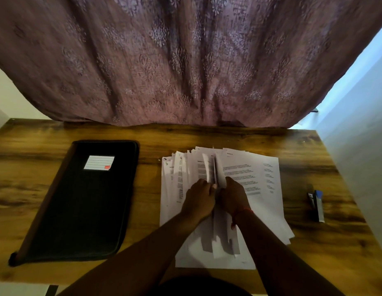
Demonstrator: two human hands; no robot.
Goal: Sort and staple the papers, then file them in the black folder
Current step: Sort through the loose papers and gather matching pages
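No legible text anywhere. Showing only blurred printed lines and bold headings on the papers [247,174], too small for reading. Left of the papers, bearing a white ruled label [99,162] with a red corner mark, unreadable, on the black folder [83,206].

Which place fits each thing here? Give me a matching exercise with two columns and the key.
Things:
1. black folder
2. stapler
3. papers
4. curtain

Places:
A. hanging behind the table's far edge
B. spread in the middle, under both hands
C. lying shut on the table's left side
D. near the table's right edge

Pairs: 1-C, 2-D, 3-B, 4-A
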